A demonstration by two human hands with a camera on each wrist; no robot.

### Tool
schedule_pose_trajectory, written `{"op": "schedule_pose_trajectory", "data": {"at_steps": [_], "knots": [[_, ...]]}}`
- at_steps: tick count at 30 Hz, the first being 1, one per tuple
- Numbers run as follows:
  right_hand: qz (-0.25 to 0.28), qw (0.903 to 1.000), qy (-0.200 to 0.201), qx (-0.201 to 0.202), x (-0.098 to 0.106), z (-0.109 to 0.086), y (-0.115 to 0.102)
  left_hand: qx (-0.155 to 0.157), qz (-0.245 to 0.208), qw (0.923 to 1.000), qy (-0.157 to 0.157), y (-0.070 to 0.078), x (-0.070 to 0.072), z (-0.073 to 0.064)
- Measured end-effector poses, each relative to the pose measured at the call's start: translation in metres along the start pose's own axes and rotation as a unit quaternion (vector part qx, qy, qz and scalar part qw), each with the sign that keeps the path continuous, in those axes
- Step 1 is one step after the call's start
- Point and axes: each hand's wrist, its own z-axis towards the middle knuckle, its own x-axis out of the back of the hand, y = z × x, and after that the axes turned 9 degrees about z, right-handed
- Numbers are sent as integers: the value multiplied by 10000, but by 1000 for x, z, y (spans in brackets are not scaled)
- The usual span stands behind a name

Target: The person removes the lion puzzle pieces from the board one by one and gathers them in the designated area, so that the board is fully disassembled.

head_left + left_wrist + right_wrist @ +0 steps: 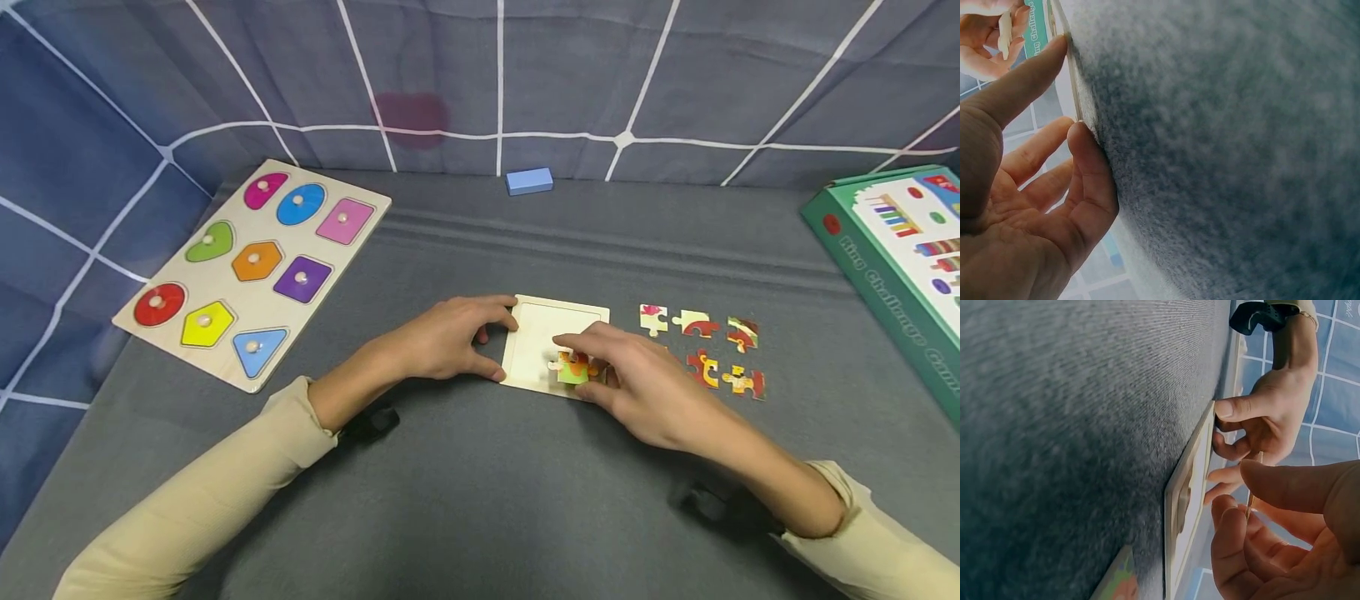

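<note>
A pale wooden puzzle tray [536,329] with a raised rim lies on the grey cloth. My left hand [450,337] touches its left edge, thumb near the lower corner and fingers near the upper one. Over the tray's lower right part, my right hand [645,383] pinches a puzzle piece [573,368] coloured green, orange and yellow. That piece shows edge-on between thumb and fingers in the right wrist view, above the tray surface. A flat shape [1184,499] inside the rim there looks like another piece, though its picture is not visible.
Several loose puzzle pieces [697,323] lie in rows right of the tray, partly behind my right hand. A knob shape board [225,312] lies at the left. A blue block [529,181] sits by the back curtain, and a green game box [862,258] stands far right.
</note>
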Motion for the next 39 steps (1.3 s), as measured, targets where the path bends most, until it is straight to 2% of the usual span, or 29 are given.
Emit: {"op": "schedule_pose_trajectory", "data": {"at_steps": [5,16,21,29,33,39], "knots": [[-110,9998,60,150,5,-4,2,-15,47,10000,25,0,1,1],[-277,9993,243,48,15,-22,7,-94,29,9999,73,0,2,0],[-372,9986,336,149,19,-30,11,-129,22,9999,85,0,2,-1],[-217,9986,418,240,23,-41,17,-63,10,10000,59,0,-1,-1],[21,9982,489,353,24,-49,23,-21,21,10000,36,0,-1,-2],[128,9983,500,276,32,-68,35,-17,29,10000,34,-1,-1,-2]]}}
